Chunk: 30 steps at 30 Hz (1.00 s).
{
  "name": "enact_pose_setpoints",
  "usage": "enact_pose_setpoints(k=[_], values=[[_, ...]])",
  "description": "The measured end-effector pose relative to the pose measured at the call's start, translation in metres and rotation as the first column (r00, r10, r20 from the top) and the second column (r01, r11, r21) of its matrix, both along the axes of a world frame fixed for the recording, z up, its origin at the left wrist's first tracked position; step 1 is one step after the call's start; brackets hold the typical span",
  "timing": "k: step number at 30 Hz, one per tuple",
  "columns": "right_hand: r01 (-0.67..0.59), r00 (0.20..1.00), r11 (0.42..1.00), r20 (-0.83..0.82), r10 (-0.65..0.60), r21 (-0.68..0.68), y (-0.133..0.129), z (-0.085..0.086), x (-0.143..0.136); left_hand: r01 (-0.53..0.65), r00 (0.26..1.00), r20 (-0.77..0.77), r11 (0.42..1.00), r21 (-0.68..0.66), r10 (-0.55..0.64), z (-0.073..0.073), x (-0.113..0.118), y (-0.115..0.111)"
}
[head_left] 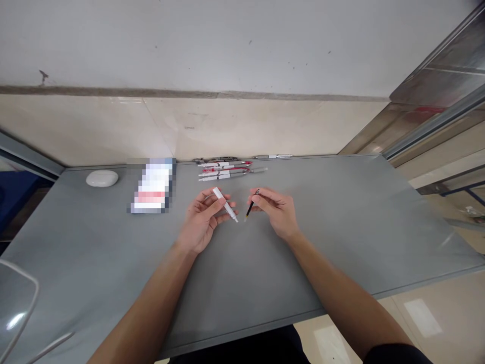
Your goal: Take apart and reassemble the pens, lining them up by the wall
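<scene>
In the head view, my left hand (202, 220) grips a white pen barrel (226, 204) between thumb and fingers, its narrow end slanting down to the right. My right hand (278, 211) pinches a dark pen refill (249, 208) with a yellowish section near its clear lower end. The barrel and the refill are apart, a small gap between their lower ends. Just beyond both hands lie several pens (223, 171) side by side, white, red and grey.
A grey table (242, 283) runs along the tiled wall (257, 126). On the left are a phone (153, 187) with a blurred screen and a white rounded case (102, 178). Another white pen (273, 156) lies against the wall. A white cable (36, 293) curves at lower left.
</scene>
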State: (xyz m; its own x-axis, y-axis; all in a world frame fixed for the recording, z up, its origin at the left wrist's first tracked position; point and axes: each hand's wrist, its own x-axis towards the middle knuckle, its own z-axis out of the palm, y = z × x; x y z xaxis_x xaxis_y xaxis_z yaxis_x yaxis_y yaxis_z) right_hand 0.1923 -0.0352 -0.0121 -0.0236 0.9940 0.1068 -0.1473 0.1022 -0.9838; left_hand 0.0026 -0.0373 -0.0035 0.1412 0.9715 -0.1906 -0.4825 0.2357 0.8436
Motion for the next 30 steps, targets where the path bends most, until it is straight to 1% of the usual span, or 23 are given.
enact_pose_setpoints(k=[4, 10, 13, 21, 25, 30], values=[[0.010, 0.999, 0.999, -0.035, -0.011, -0.044, 0.0000, 0.0025, -0.0006, -0.011, 1.000, -0.017, 1.000, 0.013, 0.011, -0.0019, 0.0004, 0.0000], [0.045, 0.991, 0.977, -0.111, -0.070, -0.207, 0.0056, 0.0009, 0.0001, -0.012, 0.995, -0.095, 0.998, 0.056, 0.017, -0.0005, 0.0028, -0.0026], [0.060, 0.989, 0.966, -0.113, -0.091, -0.251, 0.0080, -0.0007, 0.0008, 0.000, 0.992, -0.127, 0.997, 0.073, 0.009, 0.0007, 0.0036, -0.0036], [0.078, 0.991, 0.968, -0.085, -0.101, -0.239, 0.0075, 0.0008, -0.0009, 0.000, 0.991, -0.136, 0.997, 0.074, 0.010, 0.0021, 0.0056, -0.0039], [0.089, 0.993, 0.970, -0.053, -0.103, -0.227, 0.0073, 0.0007, -0.0013, -0.007, 0.984, -0.178, 0.992, 0.130, 0.030, 0.0034, 0.0064, -0.0051], [0.081, 0.995, 0.973, -0.039, -0.092, -0.214, 0.0074, -0.0012, -0.0013, 0.029, 0.972, -0.233, 0.982, 0.188, 0.016, 0.0035, 0.0058, -0.0071]])
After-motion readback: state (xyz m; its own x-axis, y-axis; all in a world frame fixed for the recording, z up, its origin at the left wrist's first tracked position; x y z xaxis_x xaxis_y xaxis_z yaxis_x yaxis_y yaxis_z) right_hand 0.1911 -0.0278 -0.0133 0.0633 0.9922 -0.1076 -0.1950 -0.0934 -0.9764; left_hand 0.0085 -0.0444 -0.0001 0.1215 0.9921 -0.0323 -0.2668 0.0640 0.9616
